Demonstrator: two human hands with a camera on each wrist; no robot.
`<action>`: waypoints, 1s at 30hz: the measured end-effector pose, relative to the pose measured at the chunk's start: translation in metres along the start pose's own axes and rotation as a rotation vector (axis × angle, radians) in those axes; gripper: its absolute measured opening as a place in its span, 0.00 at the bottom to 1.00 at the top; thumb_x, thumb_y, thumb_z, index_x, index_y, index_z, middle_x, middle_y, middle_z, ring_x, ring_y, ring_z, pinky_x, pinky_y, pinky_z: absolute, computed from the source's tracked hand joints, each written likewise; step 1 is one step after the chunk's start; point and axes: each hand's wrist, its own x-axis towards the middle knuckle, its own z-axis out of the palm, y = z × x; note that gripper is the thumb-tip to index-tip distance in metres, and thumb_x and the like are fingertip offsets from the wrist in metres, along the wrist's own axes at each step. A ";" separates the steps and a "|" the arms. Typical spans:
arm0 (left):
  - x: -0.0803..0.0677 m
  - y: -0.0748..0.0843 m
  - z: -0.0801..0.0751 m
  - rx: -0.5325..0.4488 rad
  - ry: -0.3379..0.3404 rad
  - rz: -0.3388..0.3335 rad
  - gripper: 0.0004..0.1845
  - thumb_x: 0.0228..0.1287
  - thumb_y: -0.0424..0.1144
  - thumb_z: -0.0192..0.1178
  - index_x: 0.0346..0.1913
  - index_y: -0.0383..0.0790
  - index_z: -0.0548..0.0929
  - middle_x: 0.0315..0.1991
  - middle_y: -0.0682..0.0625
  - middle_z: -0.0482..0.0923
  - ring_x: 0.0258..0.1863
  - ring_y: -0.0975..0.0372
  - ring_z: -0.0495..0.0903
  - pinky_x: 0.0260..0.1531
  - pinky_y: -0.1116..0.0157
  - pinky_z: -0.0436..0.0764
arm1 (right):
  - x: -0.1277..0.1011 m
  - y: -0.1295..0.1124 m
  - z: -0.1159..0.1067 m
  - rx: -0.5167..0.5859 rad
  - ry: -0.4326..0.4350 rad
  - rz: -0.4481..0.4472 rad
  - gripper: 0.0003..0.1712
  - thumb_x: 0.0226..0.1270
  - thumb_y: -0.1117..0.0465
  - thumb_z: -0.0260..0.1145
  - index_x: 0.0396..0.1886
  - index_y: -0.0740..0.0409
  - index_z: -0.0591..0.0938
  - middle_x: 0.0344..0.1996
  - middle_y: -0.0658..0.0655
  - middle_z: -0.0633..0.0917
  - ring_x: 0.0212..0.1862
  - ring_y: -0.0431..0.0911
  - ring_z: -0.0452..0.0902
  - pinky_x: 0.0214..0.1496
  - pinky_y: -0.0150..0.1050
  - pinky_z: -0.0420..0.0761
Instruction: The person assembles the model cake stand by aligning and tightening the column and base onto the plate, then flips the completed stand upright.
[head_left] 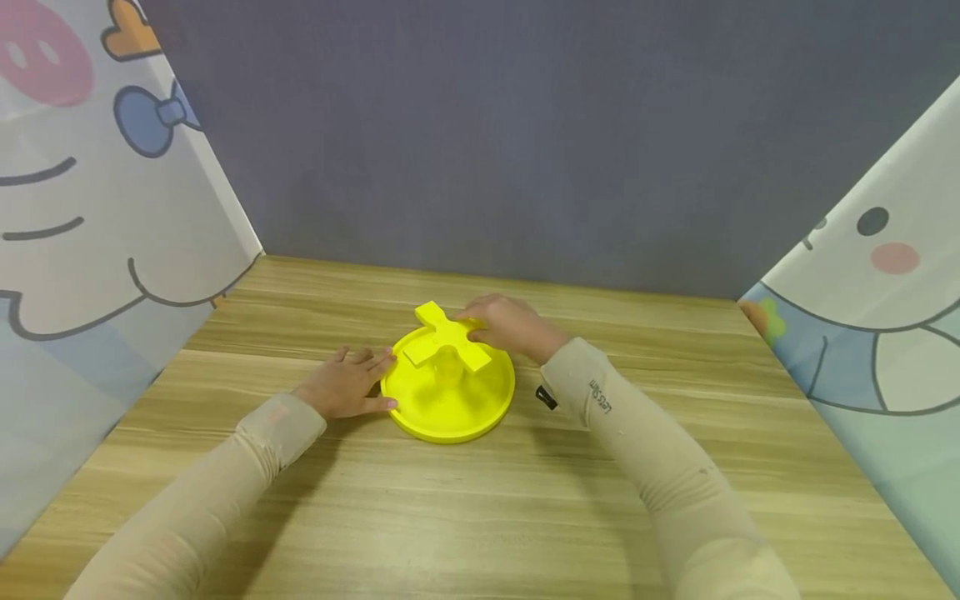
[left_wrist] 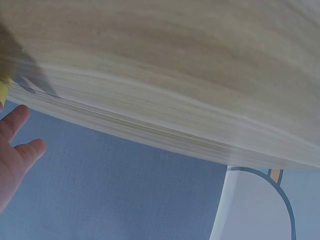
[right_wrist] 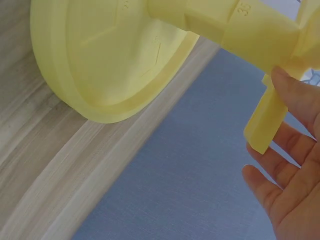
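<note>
A yellow round dish-like base [head_left: 453,421] with a raised rim lies on the wooden table. From its middle rises a thick yellow post [right_wrist: 215,20] marked "35", topped by a yellow cross-shaped piece [head_left: 450,335] with flat arms. My right hand [head_left: 517,327] pinches one arm of that cross from the far right side, thumb on one face and fingertips on the other in the right wrist view. At the base's left edge my left hand [head_left: 347,387] lies with fingers spread, fingertips and thumb right at the rim.
A small black object [head_left: 546,397] lies to the right of the base, beside the right sleeve. The wooden table [head_left: 450,517] ends at a grey-blue panel [head_left: 480,150] behind. Cartoon-printed white panels [head_left: 90,192] stand at both sides.
</note>
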 end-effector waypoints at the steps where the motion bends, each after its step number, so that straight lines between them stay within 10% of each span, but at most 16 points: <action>1: 0.000 0.000 0.000 0.001 0.000 0.001 0.43 0.67 0.63 0.48 0.71 0.31 0.61 0.72 0.38 0.57 0.67 0.41 0.61 0.63 0.37 0.56 | 0.001 0.000 0.001 0.006 -0.003 0.005 0.23 0.65 0.62 0.66 0.60 0.58 0.78 0.57 0.58 0.79 0.61 0.52 0.72 0.64 0.45 0.70; 13: 0.001 -0.002 0.001 0.013 0.004 0.003 0.43 0.67 0.64 0.47 0.71 0.32 0.60 0.72 0.39 0.57 0.67 0.41 0.61 0.63 0.37 0.56 | 0.008 0.007 0.001 0.001 0.039 -0.090 0.22 0.59 0.66 0.70 0.55 0.59 0.82 0.53 0.57 0.83 0.56 0.50 0.77 0.61 0.41 0.73; 30: 0.001 -0.003 0.003 0.017 0.005 0.008 0.43 0.68 0.62 0.48 0.71 0.30 0.59 0.72 0.38 0.56 0.67 0.40 0.61 0.62 0.37 0.56 | 0.012 0.008 -0.001 0.038 0.043 -0.001 0.18 0.56 0.61 0.74 0.48 0.57 0.86 0.46 0.54 0.86 0.48 0.47 0.80 0.56 0.40 0.77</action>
